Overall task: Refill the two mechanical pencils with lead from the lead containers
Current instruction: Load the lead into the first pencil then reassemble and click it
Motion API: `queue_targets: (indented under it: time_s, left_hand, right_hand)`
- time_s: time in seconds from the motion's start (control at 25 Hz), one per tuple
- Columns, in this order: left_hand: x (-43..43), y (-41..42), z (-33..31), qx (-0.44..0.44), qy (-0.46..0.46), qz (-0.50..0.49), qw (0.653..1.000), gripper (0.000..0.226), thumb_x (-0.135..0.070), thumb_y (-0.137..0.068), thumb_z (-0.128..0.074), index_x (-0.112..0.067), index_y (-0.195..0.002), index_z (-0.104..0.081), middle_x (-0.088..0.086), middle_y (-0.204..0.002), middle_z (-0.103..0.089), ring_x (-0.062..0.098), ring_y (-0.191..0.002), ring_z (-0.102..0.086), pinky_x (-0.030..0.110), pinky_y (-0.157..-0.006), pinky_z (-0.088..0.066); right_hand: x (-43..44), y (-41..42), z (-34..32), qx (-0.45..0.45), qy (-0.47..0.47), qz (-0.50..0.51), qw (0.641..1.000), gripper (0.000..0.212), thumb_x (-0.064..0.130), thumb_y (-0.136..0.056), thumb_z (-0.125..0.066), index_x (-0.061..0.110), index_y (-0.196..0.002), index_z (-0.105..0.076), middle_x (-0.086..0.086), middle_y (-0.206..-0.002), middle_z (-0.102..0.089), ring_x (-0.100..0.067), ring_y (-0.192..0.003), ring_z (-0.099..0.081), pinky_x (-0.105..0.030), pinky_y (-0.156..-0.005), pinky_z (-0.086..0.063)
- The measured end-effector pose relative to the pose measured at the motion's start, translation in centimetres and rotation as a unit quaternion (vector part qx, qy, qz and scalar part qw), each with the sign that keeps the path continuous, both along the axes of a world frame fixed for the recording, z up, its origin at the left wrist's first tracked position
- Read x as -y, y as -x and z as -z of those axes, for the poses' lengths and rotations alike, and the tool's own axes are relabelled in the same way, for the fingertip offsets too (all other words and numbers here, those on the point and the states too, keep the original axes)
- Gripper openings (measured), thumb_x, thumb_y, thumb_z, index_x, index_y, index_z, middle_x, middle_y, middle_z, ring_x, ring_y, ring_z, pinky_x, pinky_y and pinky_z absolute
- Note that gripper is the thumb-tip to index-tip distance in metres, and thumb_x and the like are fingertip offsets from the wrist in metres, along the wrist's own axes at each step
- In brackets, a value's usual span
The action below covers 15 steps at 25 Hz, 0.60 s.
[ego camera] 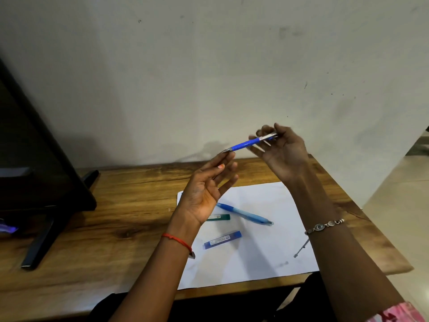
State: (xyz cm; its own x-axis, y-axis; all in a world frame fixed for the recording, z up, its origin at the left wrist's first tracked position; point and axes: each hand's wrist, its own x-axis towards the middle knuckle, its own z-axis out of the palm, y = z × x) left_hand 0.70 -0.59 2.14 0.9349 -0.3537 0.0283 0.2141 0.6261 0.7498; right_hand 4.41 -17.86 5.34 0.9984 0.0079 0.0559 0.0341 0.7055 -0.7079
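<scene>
Nearest me on the bench (116,228) lies a white sheet of paper (267,240). On it sits the blue lead container (222,240), then the green lead container (220,217), half hidden behind my left wrist, with the pale blue pencil (243,213) slanting just beside it. Both containers look closed, so I judge no lead is out yet. If my left forearm drops carelessly, it could sweep the green one aside or set that round pencil rolling toward the right edge. Higher and farther off, my left hand (204,189) is relaxed, its fingers (222,159) nearly straight, one fingertip touching the point of the dark blue pencil (247,143). My right hand (283,154) grips that pencil by its cap end, fingers (262,131) curled round it, in the air over the bench's far edge. Pressing on the point could snap any lead in the tip or prick my fingertip. A cap pulled off up here could fall and bounce out of sight.
</scene>
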Motion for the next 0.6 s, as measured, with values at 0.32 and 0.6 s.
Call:
queue_targets:
  time_s: [0.32,0.6]
  left_hand:
    - [-1.0,-0.3,-0.1,-0.028,-0.024,-0.056,0.998,0.027,-0.001,-0.088,-0.047,-0.016,-0.098,-0.066,-0.008,-0.088,-0.074,0.007,-0.081,-0.069,0.022,-0.071,-0.058]
    - [-1.7,-0.4,0.2,-0.106,-0.127,-0.053,0.985,0.023,0.004,-0.085,-0.051,-0.012,-0.092,-0.066,-0.002,-0.080,-0.073,0.012,-0.074,-0.069,0.026,-0.069,-0.058]
  right_hand:
    - [1.6,1.4,1.4,-0.038,0.240,-0.021,0.970,0.017,0.009,-0.088,-0.053,0.005,-0.088,-0.070,-0.001,-0.066,-0.064,-0.012,-0.060,-0.059,-0.020,-0.055,-0.051]
    - [3.2,1.5,3.4,-0.073,0.503,-0.056,0.859,0.008,0.008,-0.083,-0.063,0.009,-0.084,-0.071,-0.015,-0.089,-0.068,-0.019,-0.078,-0.058,-0.020,-0.060,-0.051]
